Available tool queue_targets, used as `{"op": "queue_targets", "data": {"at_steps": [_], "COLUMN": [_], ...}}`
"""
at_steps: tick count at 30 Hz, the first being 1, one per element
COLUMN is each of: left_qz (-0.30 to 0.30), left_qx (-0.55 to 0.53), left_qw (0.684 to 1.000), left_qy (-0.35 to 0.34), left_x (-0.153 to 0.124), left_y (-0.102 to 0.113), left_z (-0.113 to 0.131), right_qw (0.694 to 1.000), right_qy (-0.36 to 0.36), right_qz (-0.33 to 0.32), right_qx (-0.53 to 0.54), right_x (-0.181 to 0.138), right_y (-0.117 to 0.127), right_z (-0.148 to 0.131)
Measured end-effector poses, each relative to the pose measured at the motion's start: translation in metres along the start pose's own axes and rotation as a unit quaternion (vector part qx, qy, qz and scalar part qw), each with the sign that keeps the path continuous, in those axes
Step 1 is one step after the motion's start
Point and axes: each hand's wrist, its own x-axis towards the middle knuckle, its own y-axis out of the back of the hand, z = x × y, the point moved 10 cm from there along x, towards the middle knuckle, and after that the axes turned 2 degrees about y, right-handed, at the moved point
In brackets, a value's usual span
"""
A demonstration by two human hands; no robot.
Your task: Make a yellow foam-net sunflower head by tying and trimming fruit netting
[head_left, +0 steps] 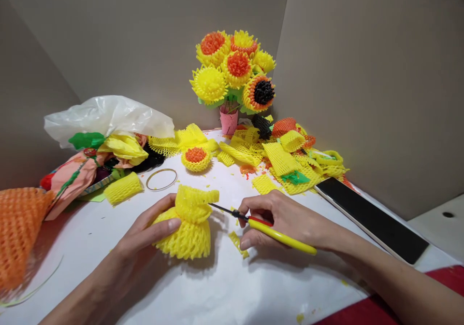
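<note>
My left hand (pixel 152 228) is closed around a pinched piece of yellow foam net (pixel 190 223) that stands on the white table (pixel 224 291). My right hand (pixel 279 219) grips small scissors with yellow and red handles (pixel 275 232). Their dark blades (pixel 223 210) point left at the upper fold of the net. A small cut strip of yellow net (pixel 238 244) lies just under my right hand.
A bouquet of yellow and orange foam flowers in a pink pot (pixel 229 120) stands at the back. Net scraps (pixel 286 163) pile up behind my right hand. A phone (pixel 369 219) lies at the right, a metal ring (pixel 161 179), a plastic bag (pixel 108 117) and orange net (pixel 18 228) at the left.
</note>
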Motion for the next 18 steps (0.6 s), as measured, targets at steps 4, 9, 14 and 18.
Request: {"op": "queue_targets", "data": {"at_steps": [4, 9, 14, 18], "left_qz": [0.001, 0.006, 0.023, 0.036], "left_qx": [-0.001, 0.013, 0.089, 0.201], "left_qw": [1.0, 1.0, 0.994, 0.972], "left_qy": [0.002, -0.01, -0.055, -0.113], "left_x": [0.001, 0.002, 0.003, 0.0], "left_y": [0.0, -0.002, 0.001, 0.0], "left_z": [-0.001, 0.001, 0.008, 0.019], "right_qw": [1.0, 0.998, 0.996, 0.994], "right_qy": [-0.001, 0.009, -0.016, -0.011], "right_qz": [-0.004, -0.002, -0.009, -0.005], "right_qx": [-0.016, -0.062, -0.089, -0.109], "right_x": [-0.001, -0.002, -0.005, -0.004], "right_y": [0.0, 0.0, -0.004, -0.005], "right_z": [0.0, -0.004, -0.005, -0.008]}}
